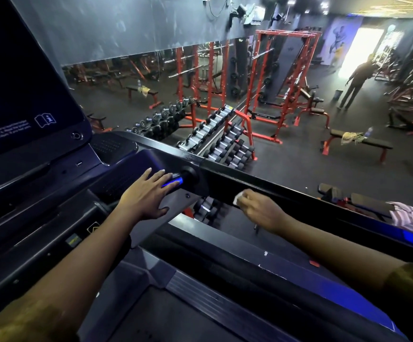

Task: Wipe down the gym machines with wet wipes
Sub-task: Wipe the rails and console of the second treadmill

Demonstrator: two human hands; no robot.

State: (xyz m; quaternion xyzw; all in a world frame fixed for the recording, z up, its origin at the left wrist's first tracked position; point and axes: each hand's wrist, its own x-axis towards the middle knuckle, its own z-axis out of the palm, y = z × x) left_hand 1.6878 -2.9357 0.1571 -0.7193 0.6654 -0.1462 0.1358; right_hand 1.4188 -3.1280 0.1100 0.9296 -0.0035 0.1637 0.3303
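One crumpled white wipe (237, 197), right hand (259, 209), probably touching glossy rail (227, 181).

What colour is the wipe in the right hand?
White; the wet wipe shows best in the head view.

Dumbbell rack (227, 144) beside mirror (131, 70); person (355, 82) standing beyond.

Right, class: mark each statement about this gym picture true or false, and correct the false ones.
1. The right hand holds a white wipe by the black rail. True.
2. The left hand is a closed fist. False: its fingers lie straight on the console.
3. A cloth lies on a bench. True.
4. The racks are green. False: the racks are red.
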